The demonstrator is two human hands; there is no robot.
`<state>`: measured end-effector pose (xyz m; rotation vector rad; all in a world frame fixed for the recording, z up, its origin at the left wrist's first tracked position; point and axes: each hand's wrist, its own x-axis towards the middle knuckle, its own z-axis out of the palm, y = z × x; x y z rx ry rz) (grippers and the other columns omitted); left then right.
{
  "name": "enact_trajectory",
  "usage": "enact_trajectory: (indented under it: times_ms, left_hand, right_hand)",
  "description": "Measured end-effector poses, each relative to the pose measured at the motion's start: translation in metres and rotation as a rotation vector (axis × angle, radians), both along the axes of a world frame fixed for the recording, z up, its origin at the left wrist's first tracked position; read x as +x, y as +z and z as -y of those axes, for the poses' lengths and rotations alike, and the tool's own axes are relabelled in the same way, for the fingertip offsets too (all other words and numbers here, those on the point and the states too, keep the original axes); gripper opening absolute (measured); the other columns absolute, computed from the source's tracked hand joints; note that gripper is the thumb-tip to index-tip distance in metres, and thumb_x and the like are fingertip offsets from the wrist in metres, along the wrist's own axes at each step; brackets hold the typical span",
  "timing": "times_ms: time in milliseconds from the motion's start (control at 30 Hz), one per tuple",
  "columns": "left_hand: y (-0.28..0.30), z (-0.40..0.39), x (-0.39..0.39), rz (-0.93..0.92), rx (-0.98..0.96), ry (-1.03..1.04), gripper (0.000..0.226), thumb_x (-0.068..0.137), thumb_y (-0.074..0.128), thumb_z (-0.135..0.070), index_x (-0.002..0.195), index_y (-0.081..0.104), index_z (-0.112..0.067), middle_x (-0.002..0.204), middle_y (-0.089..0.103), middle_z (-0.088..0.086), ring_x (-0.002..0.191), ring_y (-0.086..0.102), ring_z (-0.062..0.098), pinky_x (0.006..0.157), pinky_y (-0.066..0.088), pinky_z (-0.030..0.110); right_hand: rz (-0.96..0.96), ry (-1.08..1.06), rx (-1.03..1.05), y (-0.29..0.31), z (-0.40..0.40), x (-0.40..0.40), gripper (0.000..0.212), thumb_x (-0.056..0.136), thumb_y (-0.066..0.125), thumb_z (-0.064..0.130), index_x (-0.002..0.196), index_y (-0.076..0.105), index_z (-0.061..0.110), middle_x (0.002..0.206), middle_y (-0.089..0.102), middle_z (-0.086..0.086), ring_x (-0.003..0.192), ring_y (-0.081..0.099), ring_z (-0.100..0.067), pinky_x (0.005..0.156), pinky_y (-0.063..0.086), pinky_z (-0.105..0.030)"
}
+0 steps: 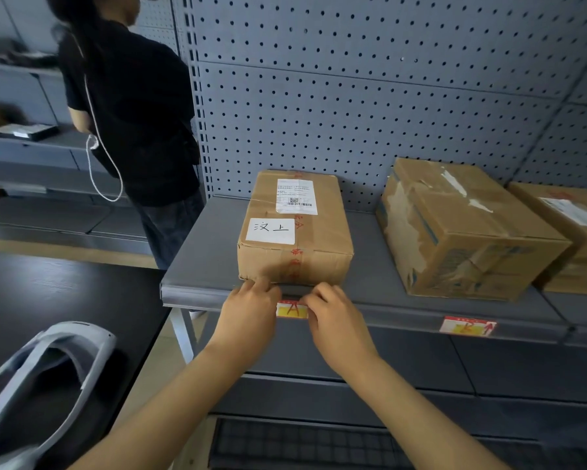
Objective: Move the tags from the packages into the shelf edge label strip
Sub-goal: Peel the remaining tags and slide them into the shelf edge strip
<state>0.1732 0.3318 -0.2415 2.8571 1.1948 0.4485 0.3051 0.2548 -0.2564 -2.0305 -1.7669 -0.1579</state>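
A red and yellow tag marked with a red letter sits in the grey shelf edge label strip, just below a taped cardboard package with white labels on top. My left hand pinches the tag's left end, its fingertips at the strip's upper lip. My right hand pinches the tag's right end. Both hands cover the tag's ends. A second red and yellow tag sits in the strip further right, below a worn cardboard package.
A third cardboard package stands at the far right of the shelf. A pegboard wall backs the shelf. A person in black stands at the left. A black table with a grey headset lies at the lower left.
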Motion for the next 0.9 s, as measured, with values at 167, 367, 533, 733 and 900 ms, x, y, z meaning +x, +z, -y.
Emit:
enact_trajectory:
  times_ms: [167,367,533,733,900]
  left_hand:
    - [-0.002,-0.002,-0.002,-0.036,0.018,-0.002,0.033,0.044,0.086,0.001,0.064,0.067,-0.017,0.069,0.064,0.003,0.053,0.061,0.022,0.045,0.05,0.029]
    - [-0.007,0.002,-0.002,0.018,-0.063,-0.006,0.029,0.057,0.078,0.01,0.077,0.069,-0.01,0.088,0.065,0.011,0.066,0.062,0.028,0.053,0.053,0.035]
    - [-0.001,0.01,-0.003,0.001,-0.04,0.004,0.031,0.079,0.062,0.003,0.106,0.064,-0.012,0.114,0.058,0.008,0.092,0.06,0.027,0.077,0.052,0.034]
    - [0.024,0.017,0.001,0.0,0.045,0.007,0.036,0.085,0.053,-0.005,0.119,0.053,-0.016,0.117,0.056,0.005,0.099,0.057,0.025,0.079,0.046,0.031]
    - [0.026,0.026,0.0,-0.018,0.043,-0.052,0.026,0.089,0.052,-0.012,0.115,0.055,-0.016,0.117,0.058,0.004,0.101,0.058,0.024,0.08,0.047,0.03]
  right_hand:
    - [0.053,-0.023,0.005,0.002,-0.002,-0.004,0.019,0.07,0.073,-0.004,0.08,0.067,0.011,0.081,0.061,-0.004,0.074,0.058,-0.024,0.05,0.047,-0.034]
    - [0.074,-0.046,0.001,0.001,-0.001,-0.004,0.021,0.066,0.074,-0.005,0.08,0.069,0.011,0.08,0.062,-0.004,0.073,0.058,-0.024,0.048,0.047,-0.033]
    - [0.076,-0.044,-0.022,0.002,0.004,-0.005,0.024,0.07,0.072,-0.005,0.089,0.069,0.011,0.088,0.061,-0.004,0.082,0.057,-0.024,0.056,0.049,-0.033]
    - [-0.083,-0.08,-0.03,0.016,0.014,-0.007,0.022,0.085,0.06,0.006,0.104,0.068,0.014,0.103,0.061,-0.004,0.099,0.054,-0.024,0.078,0.05,-0.038]
    - [-0.131,-0.128,-0.026,0.029,0.03,-0.006,0.015,0.092,0.054,0.018,0.101,0.065,0.018,0.103,0.064,-0.001,0.1,0.055,-0.02,0.078,0.048,-0.036]
